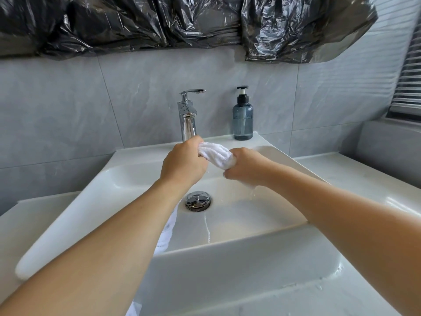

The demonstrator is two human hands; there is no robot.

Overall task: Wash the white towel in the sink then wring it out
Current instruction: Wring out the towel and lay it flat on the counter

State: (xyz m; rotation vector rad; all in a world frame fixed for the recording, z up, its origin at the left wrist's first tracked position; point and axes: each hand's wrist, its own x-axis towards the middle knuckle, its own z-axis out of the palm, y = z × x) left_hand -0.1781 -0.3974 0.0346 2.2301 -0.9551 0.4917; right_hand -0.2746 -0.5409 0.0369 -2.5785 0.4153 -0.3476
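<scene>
White sink (227,254), both hands gripping white towel (216,155), unlabelled soap bottle (242,117)

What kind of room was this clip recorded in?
Most likely a home bathroom: a white ceramic sink with a chrome faucet, a pump soap bottle on its ledge, and grey tiled walls behind.

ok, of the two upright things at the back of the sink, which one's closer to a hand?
The chrome faucet: the left hand sits right at its base. The blue-grey soap bottle stands clear, right of it.
</scene>
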